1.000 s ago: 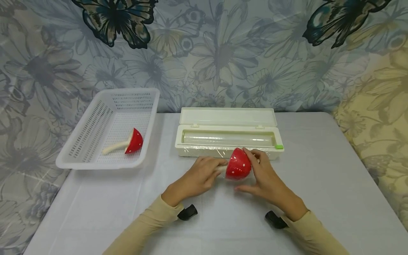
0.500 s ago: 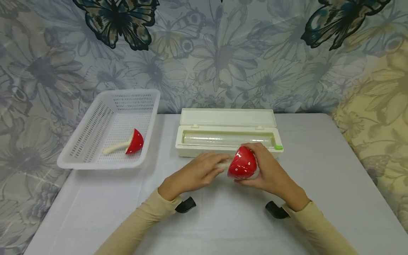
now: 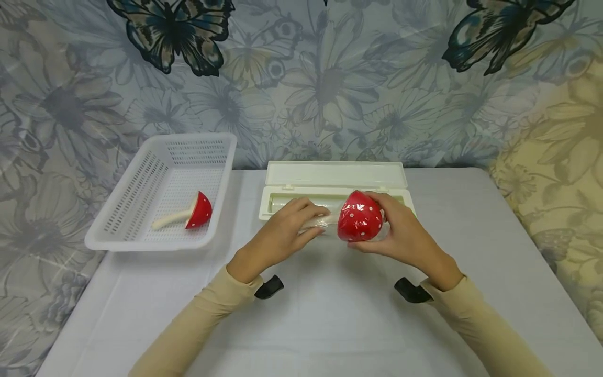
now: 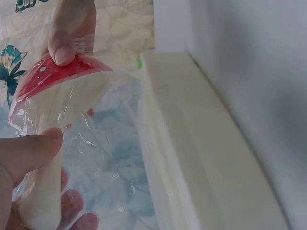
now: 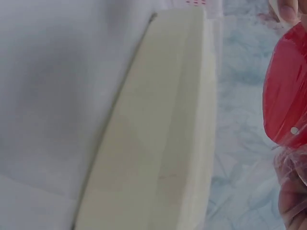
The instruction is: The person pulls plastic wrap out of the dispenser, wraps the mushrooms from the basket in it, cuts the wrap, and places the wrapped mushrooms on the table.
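Red mushroom [image 3: 360,215], held off the bench [image 3: 339,319] before the white box [image 3: 336,172]; cap to the right, pale stem to the left. Clear film [image 4: 91,143] covers the cap and hangs loose beside the stem in the left-wrist view.

Left hand [image 3: 280,233]: grip closed round the stem, thumb across it, fingers behind. Right hand [image 3: 400,225]: grip spread wide over the cap, thumb and fingers holding its edges.

Step, as judged: drawing the film snugly round the mushroom. Best handling would be to let the right hand carry the weight at the cap, since the dome is smooth and could slip under film, while the left gathers the slack along the stem. Work from cap towards stem so that air escapes; pull lightly, as thin film may tear or crease upon itself. Keep loose edges off the box. Whether the film is separate from the roll [image 3: 280,201] cannot be told.

Second mushroom [image 3: 200,210] lies in the basket [image 3: 151,245], with no film discernible on it.
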A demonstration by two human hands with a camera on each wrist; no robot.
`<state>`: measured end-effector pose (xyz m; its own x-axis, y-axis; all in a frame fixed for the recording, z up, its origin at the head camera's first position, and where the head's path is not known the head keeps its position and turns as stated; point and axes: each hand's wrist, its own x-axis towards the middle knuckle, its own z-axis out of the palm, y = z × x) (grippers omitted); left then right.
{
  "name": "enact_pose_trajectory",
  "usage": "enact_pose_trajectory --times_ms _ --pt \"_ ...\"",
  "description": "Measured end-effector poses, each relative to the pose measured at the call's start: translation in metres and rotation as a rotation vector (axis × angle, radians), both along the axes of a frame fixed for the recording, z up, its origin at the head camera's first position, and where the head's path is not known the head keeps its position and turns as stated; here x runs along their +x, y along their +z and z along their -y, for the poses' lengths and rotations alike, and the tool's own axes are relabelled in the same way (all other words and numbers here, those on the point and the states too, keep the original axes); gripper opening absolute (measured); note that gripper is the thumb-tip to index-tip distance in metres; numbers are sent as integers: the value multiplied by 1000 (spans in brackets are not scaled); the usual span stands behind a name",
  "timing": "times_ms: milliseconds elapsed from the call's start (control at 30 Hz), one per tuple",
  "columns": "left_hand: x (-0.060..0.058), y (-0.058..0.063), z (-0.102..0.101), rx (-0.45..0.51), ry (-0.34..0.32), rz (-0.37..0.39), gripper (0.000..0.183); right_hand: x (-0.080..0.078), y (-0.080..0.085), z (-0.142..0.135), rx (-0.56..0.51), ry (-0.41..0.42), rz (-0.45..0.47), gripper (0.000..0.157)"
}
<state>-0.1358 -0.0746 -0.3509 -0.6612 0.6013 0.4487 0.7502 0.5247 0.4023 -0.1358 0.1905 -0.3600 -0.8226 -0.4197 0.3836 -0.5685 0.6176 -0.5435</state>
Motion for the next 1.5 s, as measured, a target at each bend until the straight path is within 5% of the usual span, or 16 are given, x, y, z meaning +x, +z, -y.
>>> enact_pose_trajectory --times_ms 433,1500 --pt "-20 35 1 -56 -9 120 32 -29 29 -1 -37 2 -17 80" --pt "-26 61 -1 -42 -31 -39 32 -37 65 -3 -15 -13 -181 84"
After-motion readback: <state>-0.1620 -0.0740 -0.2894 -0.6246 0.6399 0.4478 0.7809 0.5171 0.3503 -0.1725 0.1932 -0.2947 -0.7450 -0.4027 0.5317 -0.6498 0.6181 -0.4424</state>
